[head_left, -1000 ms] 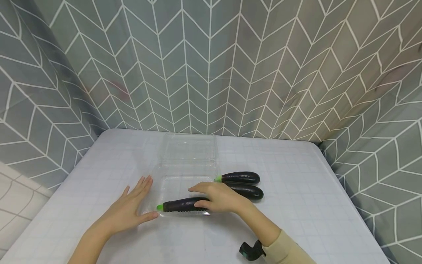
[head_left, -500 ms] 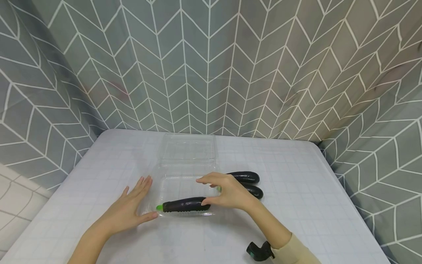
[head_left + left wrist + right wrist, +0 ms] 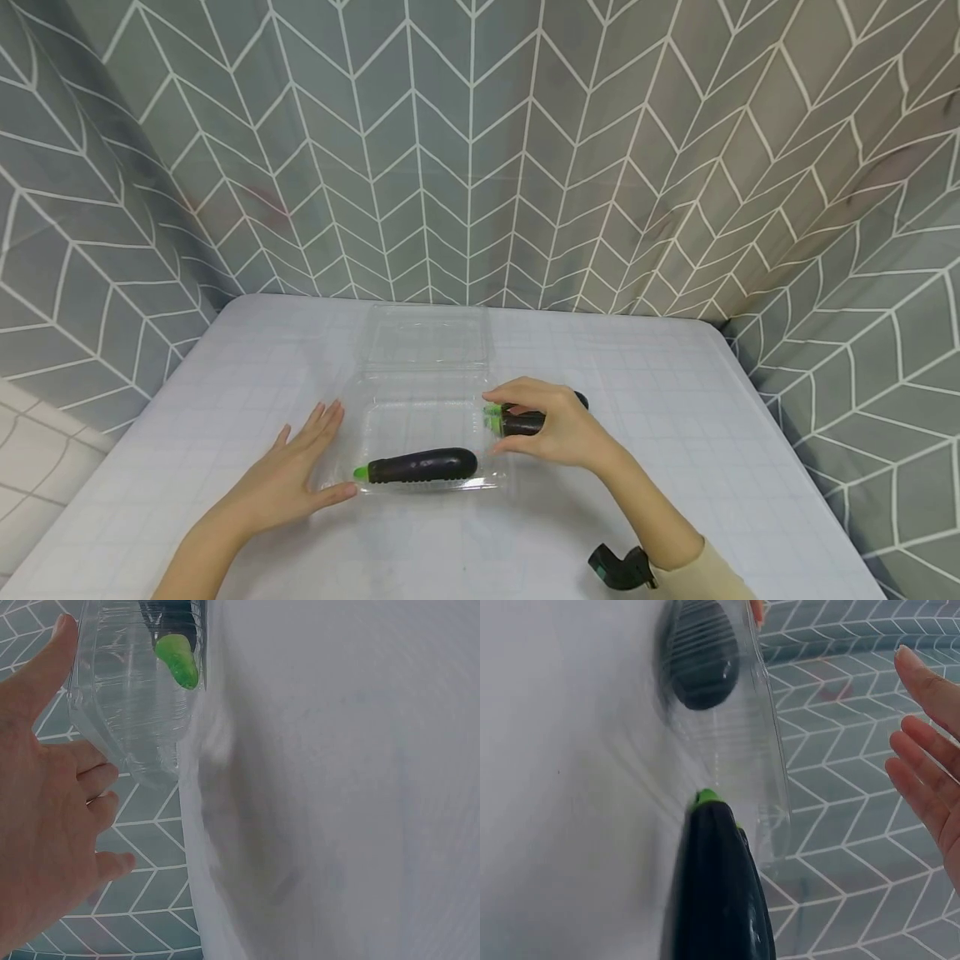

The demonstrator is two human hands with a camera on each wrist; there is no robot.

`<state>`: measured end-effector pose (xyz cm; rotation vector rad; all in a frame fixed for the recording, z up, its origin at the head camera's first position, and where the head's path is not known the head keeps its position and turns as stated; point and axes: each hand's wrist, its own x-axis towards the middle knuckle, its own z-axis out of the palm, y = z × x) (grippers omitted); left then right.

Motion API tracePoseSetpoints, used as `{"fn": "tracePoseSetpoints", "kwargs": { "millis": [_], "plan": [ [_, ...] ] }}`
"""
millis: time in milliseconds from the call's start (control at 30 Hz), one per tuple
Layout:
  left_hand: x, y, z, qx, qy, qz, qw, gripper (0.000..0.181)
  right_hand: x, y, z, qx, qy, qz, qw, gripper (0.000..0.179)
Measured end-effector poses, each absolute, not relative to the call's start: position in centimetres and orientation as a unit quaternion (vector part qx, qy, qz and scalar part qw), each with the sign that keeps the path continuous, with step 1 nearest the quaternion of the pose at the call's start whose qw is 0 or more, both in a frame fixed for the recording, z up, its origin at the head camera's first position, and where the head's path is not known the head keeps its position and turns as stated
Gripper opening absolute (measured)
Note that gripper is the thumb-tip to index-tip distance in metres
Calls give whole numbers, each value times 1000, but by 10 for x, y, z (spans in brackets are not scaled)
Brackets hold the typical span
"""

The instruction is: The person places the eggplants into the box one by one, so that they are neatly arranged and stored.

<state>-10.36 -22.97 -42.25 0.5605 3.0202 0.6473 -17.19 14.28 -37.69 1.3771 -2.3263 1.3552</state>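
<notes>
A clear plastic clamshell container [image 3: 420, 408] lies opened flat on the table. One dark eggplant [image 3: 431, 465] with a green stem rests in its front part. My left hand [image 3: 292, 483] lies with spread fingers along the container's left side, thumb near that stem. My right hand [image 3: 558, 425] hovers over two more eggplants just right of the container and partly hides them; the nearer eggplant [image 3: 519, 423] shows under its fingers. Seen in the right wrist view, the fingers of my right hand [image 3: 934, 761] are extended and apart from the eggplant [image 3: 720, 892] below.
The container's clear lid [image 3: 427, 337] is folded back toward the rear of the white table [image 3: 637, 367]. Grey curtains [image 3: 495, 150] with white lines surround the table. A black device [image 3: 621, 568] sits by the right wrist.
My right hand has let go of the eggplant in the container and moved right, over the two eggplants beside it. My left hand has stayed in place.
</notes>
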Motion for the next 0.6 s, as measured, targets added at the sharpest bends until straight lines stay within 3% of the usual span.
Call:
{"fn": "tracePoseSetpoints", "kwargs": {
  "millis": [367,600],
  "plan": [
    [-102,-229,-422,178,962,208,-6,103,-174,172,-374,441,-790,418,79,56],
    [-102,-229,-421,178,962,209,-2,103,-172,189,-375,425,-801,416,62,58]
  ]
}}
